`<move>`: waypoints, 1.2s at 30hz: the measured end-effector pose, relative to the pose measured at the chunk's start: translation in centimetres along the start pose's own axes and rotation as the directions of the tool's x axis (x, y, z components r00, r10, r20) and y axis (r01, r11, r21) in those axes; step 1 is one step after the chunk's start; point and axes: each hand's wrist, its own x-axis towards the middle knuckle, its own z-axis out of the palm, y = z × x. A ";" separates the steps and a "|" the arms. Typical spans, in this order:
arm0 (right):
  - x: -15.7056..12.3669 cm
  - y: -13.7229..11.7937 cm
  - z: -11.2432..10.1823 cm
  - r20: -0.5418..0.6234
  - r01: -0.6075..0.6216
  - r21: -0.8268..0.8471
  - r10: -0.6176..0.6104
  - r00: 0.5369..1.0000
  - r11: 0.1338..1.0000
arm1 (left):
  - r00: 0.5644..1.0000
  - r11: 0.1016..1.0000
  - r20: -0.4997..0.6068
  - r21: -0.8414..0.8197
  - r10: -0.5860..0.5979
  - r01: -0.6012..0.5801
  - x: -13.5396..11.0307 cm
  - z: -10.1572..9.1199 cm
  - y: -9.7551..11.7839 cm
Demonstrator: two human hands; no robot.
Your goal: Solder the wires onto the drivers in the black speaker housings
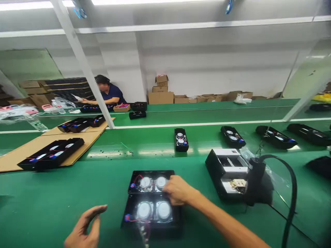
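Note:
Two black speaker boxes lie side by side on the green bench in front of me. In the far speaker box (151, 174) and the near speaker box (176, 220) sit two round silver speaker drivers each, with red wires and a blue part at the left end. My right hand (177, 190) is closed at the right end of the far box, over its edge. Whatever its fingers hold is hidden. To the left of the boxes, apart from them, my left hand (86, 227) has thumb and fingers spread and holds nothing.
At the right stand an open black case (217, 172) and a dark tool with a cable (256, 172). More speaker boxes (181, 139) line the belt beyond. Cardboard (85, 144) with several boxes lies left. Across the belt sits a person (113, 93).

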 end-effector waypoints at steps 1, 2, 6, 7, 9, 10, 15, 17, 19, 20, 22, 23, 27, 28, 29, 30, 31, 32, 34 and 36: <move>-2.3 1.6 0.3 -0.016 0.023 -0.013 -0.023 1.000 1.000 | 0.996 1.000 0.088 0.005 0.021 -0.022 -0.5 1.5 1.3; -4.5 3.0 0.5 -0.026 0.025 -0.018 -0.026 0.999 1.000 | 0.981 0.998 0.181 -0.016 0.069 -0.067 -1.0 3.2 2.5; -11.4 5.8 0.7 -0.101 -0.062 0.056 0.068 0.993 0.997 | 0.773 0.924 0.509 -0.246 0.379 -0.292 -2.4 9.8 6.0; -12.5 5.8 0.7 -0.150 -0.081 0.103 0.096 0.984 0.991 | 0.699 0.900 0.568 -0.293 0.435 -0.322 -2.6 11.1 6.5; -13.4 5.2 0.9 -0.305 -0.088 0.228 0.157 0.939 0.970 | 0.555 0.868 0.667 -0.365 0.497 -0.338 -2.5 13.1 7.1; -13.2 4.6 1.2 -0.391 -0.064 0.295 0.182 0.902 0.953 | 0.496 0.862 0.706 -0.386 0.505 -0.328 -2.3 13.7 7.2; -9.0 2.3 2.5 -0.655 0.179 0.482 0.217 0.724 0.858 | 0.322 0.893 0.836 -0.386 0.444 -0.230 0.3 14.7 7.8; -7.3 2.4 2.1 -0.642 0.182 0.545 0.267 0.719 0.819 | 0.274 0.902 0.862 -0.382 0.427 -0.202 1.6 14.9 8.2; -6.4 3.1 1.1 -0.549 0.109 0.588 0.297 0.781 0.802 | 0.249 0.906 0.874 -0.382 0.418 -0.181 2.5 15.3 8.6; -6.2 3.4 0.4 -0.487 0.058 0.577 0.286 0.825 0.815 | 0.247 0.907 0.874 -0.387 0.419 -0.169 2.9 15.6 8.8; -6.1 3.9 -0.9 -0.368 -0.030 0.475 0.230 0.901 0.880 | 0.253 0.902 0.866 -0.409 0.432 -0.140 3.5 16.4 9.1; -6.2 4.0 -1.5 -0.313 -0.060 0.400 0.197 0.929 0.915 | 0.255 0.896 0.859 -0.424 0.443 -0.129 3.7 16.8 9.3; -6.0 4.0 -2.9 -0.163 -0.143 0.131 0.164 0.973 0.981 | 0.273 0.873 0.830 -0.471 0.486 -0.123 4.6 18.8 9.8; -5.8 4.1 -3.0 -0.145 -0.163 0.080 0.173 0.974 0.983 | 0.277 0.869 0.824 -0.478 0.494 -0.125 4.9 19.2 9.9; -5.7 4.2 -3.0 -0.134 -0.181 0.040 0.185 0.974 0.983 | 0.282 0.865 0.818 -0.486 0.502 -0.129 5.1 19.5 9.9; -5.6 4.3 -3.0 -0.126 -0.193 0.013 0.193 0.973 0.981 | 0.285 0.860 0.812 -0.490 0.510 -0.144 5.2 19.6 10.0; -5.5 4.5 -3.0 -0.117 -0.196 -0.005 0.194 0.974 0.981 | 0.289 0.854 0.804 -0.488 0.520 -0.178 5.2 19.6 10.1; -5.4 4.6 -2.9 -0.106 -0.192 -0.013 0.189 0.976 0.981 | 0.292 0.844 0.794 -0.482 0.534 -0.233 5.1 19.5 10.2; -5.3 4.6 -2.8 -0.086 -0.168 -0.009 0.167 0.982 0.986 | 0.291 0.804 0.766 -0.457 0.573 -0.381 4.3 19.1 10.5; -5.3 4.3 -2.9 -0.068 -0.144 -0.004 0.143 0.987 0.990 | 0.279 0.734 0.725 -0.436 0.629 -0.522 3.1 18.6 10.9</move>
